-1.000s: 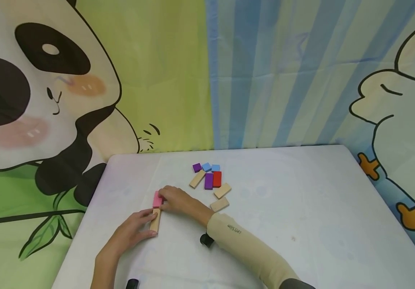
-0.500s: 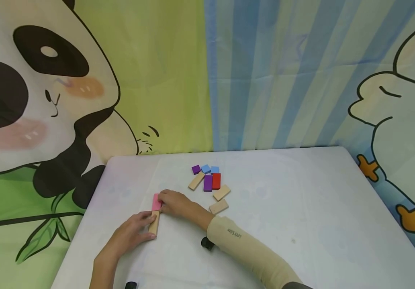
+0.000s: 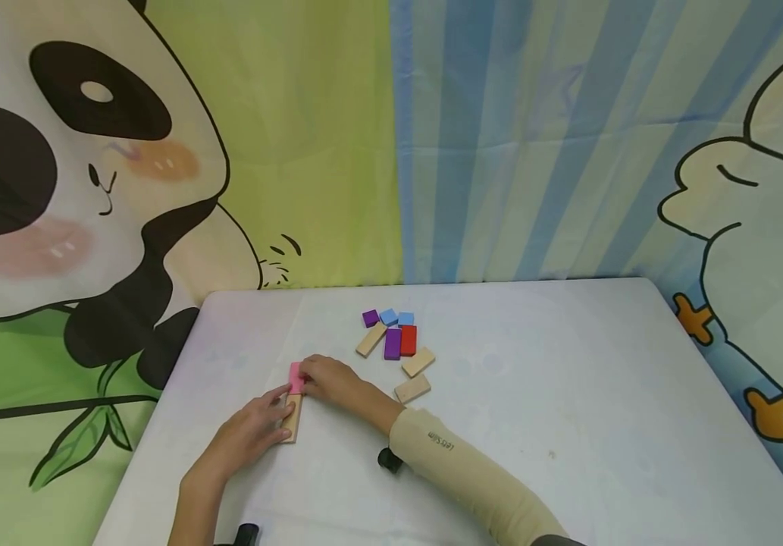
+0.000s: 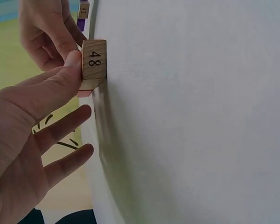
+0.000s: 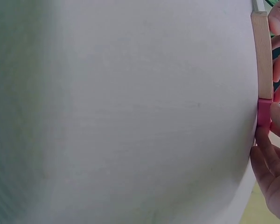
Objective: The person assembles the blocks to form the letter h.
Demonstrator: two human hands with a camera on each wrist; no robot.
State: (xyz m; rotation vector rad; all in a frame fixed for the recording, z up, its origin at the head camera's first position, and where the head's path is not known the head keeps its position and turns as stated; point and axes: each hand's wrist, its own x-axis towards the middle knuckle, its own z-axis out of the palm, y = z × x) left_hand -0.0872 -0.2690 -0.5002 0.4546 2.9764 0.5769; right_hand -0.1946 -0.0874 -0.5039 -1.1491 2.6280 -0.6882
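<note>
In the head view a plain wooden block (image 3: pixel 296 421) and a pink block (image 3: pixel 295 371) lie end to end at the table's left. My left hand (image 3: pixel 248 432) holds the wooden block from its left side, thumb near its close end and forefinger reaching the joint with the pink one. The number 48 marks the wooden block's end (image 4: pixel 94 60) in the left wrist view, where two lower fingers stick out straight. My right hand (image 3: pixel 333 379) pinches the pink block from the right; its thumb and fingers meet the pink sides (image 5: pixel 263 112) in the right wrist view.
Right of my hands lie several loose blocks: a red block (image 3: pixel 408 340), a purple block (image 3: pixel 393 344), a small purple one (image 3: pixel 371 318), small blue ones (image 3: pixel 405 318) and plain wooden ones (image 3: pixel 418 362). A cartoon curtain (image 3: pixel 323 152) hangs behind the white table (image 3: pixel 555 379).
My left forefinger has slid forward along the wooden block to its joint with the pink block, and the thumb has shifted forward too. My right hand stays at the pink block.
</note>
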